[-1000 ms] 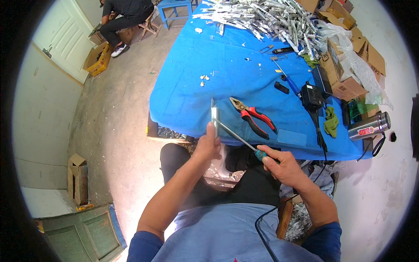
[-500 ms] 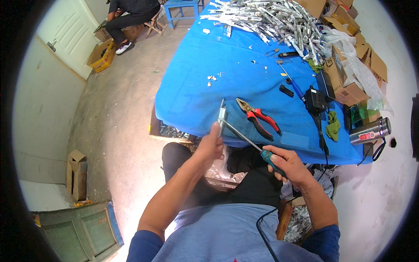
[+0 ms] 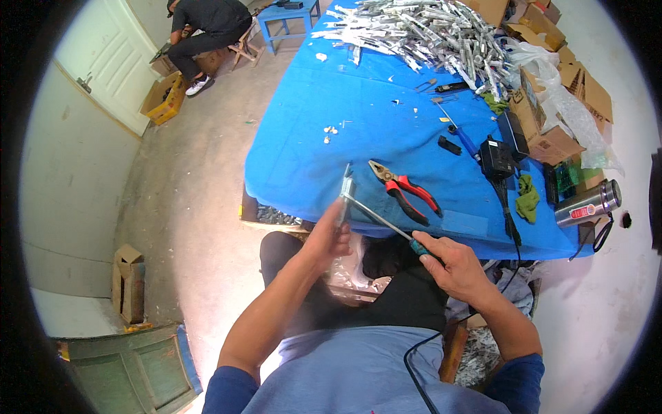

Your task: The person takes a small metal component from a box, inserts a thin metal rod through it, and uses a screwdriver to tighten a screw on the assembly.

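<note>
My left hand (image 3: pixel 329 233) grips a slim, silvery metal part (image 3: pixel 347 186) upright at the table's near edge. A thin rod sticks out of the part's top end. Closed around the dark teal handle of a screwdriver (image 3: pixel 381 220) is my right hand (image 3: pixel 452 265). The screwdriver's shaft slants up to the left, and its tip meets the metal part just above my left fingers. Pliers with red and black handles (image 3: pixel 407 192) lie on the blue cloth, right of the metal part. Farther off on the cloth are several small pale pieces (image 3: pixel 329 131).
A heap of silvery wrapped parts (image 3: pixel 434 34) covers the table's far end. Along the right side are a blue-handled tool (image 3: pixel 466 141), a black power adapter (image 3: pixel 498 157), a green cloth (image 3: pixel 527 199), a steel flask (image 3: pixel 586 203) and cardboard boxes (image 3: pixel 548 131). Another person (image 3: pixel 210 34) sits at far left.
The metal part and my left hand have shifted slightly down and left. My right hand has turned on the screwdriver handle, covering more of it. The seated person's head now shows.
</note>
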